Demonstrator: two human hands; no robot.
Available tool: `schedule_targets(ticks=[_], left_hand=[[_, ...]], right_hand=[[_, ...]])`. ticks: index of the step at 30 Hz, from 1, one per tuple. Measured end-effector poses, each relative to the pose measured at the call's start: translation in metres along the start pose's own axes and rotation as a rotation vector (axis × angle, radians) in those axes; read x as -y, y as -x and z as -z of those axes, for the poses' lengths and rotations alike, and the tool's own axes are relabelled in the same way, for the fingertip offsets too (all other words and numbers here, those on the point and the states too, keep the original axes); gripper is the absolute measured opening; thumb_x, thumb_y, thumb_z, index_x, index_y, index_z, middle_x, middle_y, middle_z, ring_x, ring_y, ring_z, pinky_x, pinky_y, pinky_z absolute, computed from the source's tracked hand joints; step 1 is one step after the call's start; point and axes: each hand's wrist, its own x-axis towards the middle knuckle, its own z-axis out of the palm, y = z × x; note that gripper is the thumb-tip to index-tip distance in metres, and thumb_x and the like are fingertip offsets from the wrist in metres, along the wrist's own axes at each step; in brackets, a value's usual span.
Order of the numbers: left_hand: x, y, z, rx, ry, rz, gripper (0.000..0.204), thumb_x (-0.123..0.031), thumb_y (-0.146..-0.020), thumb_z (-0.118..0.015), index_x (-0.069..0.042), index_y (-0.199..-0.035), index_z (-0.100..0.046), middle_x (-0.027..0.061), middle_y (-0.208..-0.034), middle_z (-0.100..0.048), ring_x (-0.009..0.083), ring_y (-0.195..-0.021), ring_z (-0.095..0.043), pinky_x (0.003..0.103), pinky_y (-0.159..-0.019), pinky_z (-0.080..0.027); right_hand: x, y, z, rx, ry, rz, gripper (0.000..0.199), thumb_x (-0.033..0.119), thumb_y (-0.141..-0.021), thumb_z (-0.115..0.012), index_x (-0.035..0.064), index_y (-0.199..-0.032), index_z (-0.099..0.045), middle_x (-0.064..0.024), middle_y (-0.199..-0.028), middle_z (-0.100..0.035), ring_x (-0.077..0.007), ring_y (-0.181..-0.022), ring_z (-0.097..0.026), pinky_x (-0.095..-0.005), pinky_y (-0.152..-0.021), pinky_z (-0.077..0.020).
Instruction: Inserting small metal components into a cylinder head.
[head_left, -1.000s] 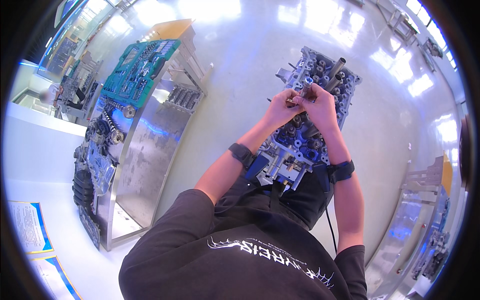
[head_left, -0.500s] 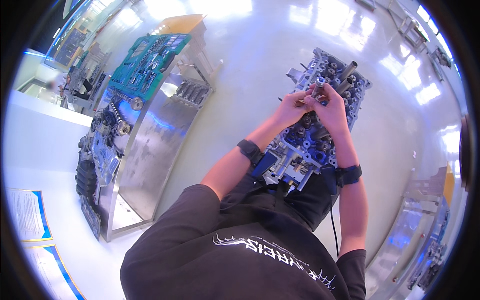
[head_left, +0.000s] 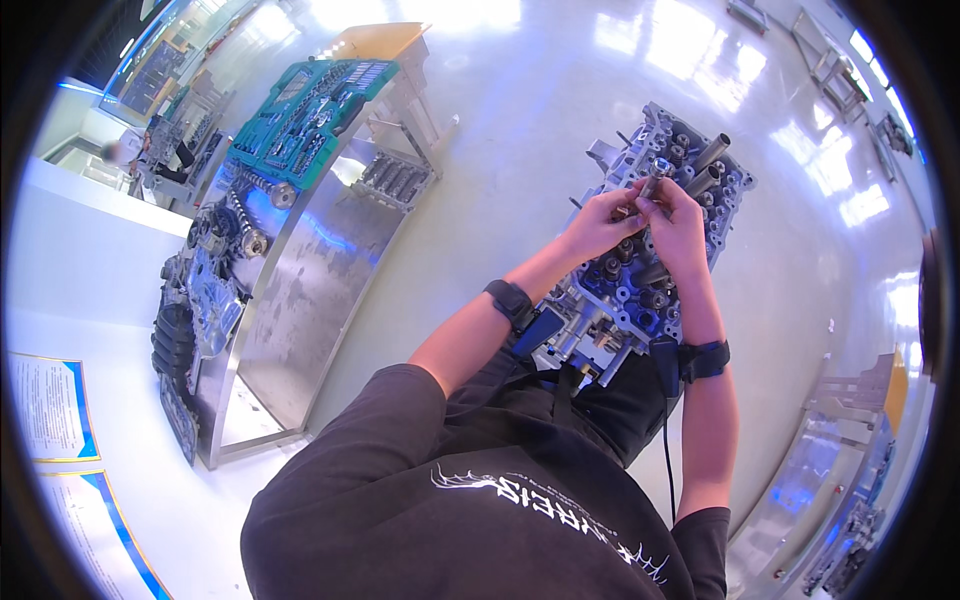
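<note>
Both my hands meet above a grey metal engine cylinder head [head_left: 737,188], which stands in front of me with valve springs and bores on its upper face. Between them is a short, shiny metal cylinder [head_left: 661,167] that looks like a socket, tilted with its round end up and away from me. My right hand [head_left: 679,225] is closed around it from the right, thumb against its side. From the left, my left hand [head_left: 600,224] pinches at its lower part, where the fingers partly hide it. Two metal tubes [head_left: 712,150] rise from the head just beyond my right fingers.
To the left, a steel table [head_left: 305,330] carries a green socket set case [head_left: 310,115], camshafts [head_left: 243,228] and black and grey engine parts. Another bench [head_left: 850,430] stands at the right. A black cable [head_left: 668,460] hangs by my right forearm.
The view has shifted slightly, so the scene sits a little farther right. Both hands keep hold of the socket-like cylinder, which leans slightly more to the right.
</note>
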Motion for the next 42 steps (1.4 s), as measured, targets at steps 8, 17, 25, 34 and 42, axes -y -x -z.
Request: schedule_targets(ticks=[8, 17, 25, 34, 42], left_hand=[[-0.014, 0.001, -0.002, -0.118, -0.069, 0.109, 0.020, -0.005, -0.087, -0.069, 0.000, -0.103, -0.058, 0.0038, -0.098, -0.063, 0.0120, -0.090, -0.064, 0.026, -0.077, -0.052], [-0.013, 0.001, 0.000, -0.128, -0.010, 0.096, 0.016, -0.004, -0.086, -0.071, -0.001, -0.097, -0.059, 0.0030, -0.098, -0.063, 0.0114, -0.092, -0.063, 0.027, -0.080, -0.052], [-0.007, -0.003, -0.004, -0.113, 0.038, -0.022, 0.011, 0.000, -0.086, -0.067, 0.004, -0.096, -0.064, 0.0029, -0.104, -0.059, 0.0115, -0.094, -0.060, 0.027, -0.083, -0.053], [0.024, 0.005, 0.013, -0.185, 0.075, 0.018, 0.015, 0.002, -0.087, -0.064, 0.000, -0.102, -0.061, 0.0028, -0.097, -0.062, 0.0084, -0.094, -0.057, 0.027, -0.080, -0.050], [0.005, 0.000, 0.000, -0.048, 0.016, -0.175, 0.021, -0.001, -0.092, -0.059, 0.001, -0.112, -0.065, 0.0110, -0.126, -0.059, 0.0198, -0.117, -0.054, 0.033, -0.095, -0.046]], right_hand=[[0.004, -0.001, 0.000, -0.079, 0.182, -0.018, 0.026, 0.015, -0.077, -0.078, 0.0004, -0.086, -0.059, -0.0091, -0.076, -0.067, -0.0167, -0.071, -0.062, -0.0319, -0.069, -0.0496], [0.012, -0.001, 0.002, -0.071, 0.308, -0.047, 0.036, 0.024, -0.073, -0.083, 0.0009, -0.087, -0.059, -0.0102, -0.081, -0.068, -0.0197, -0.076, -0.064, -0.0336, -0.074, -0.0503], [-0.002, -0.002, 0.004, -0.052, 0.211, 0.025, 0.031, 0.021, -0.077, -0.079, 0.0019, -0.096, -0.063, -0.0099, -0.086, -0.070, -0.0197, -0.081, -0.066, -0.0330, -0.079, -0.0506], [-0.016, -0.008, -0.016, -0.034, 0.129, 0.069, 0.033, 0.015, -0.080, -0.075, 0.0001, -0.106, -0.062, -0.0104, -0.092, -0.069, -0.0151, -0.083, -0.065, -0.0307, -0.076, -0.0516], [-0.013, -0.001, -0.001, 0.033, 0.029, 0.050, 0.020, 0.000, -0.088, -0.060, 0.0005, -0.108, -0.063, -0.0061, -0.094, -0.068, -0.0129, -0.085, -0.062, -0.0275, -0.077, -0.0490]])
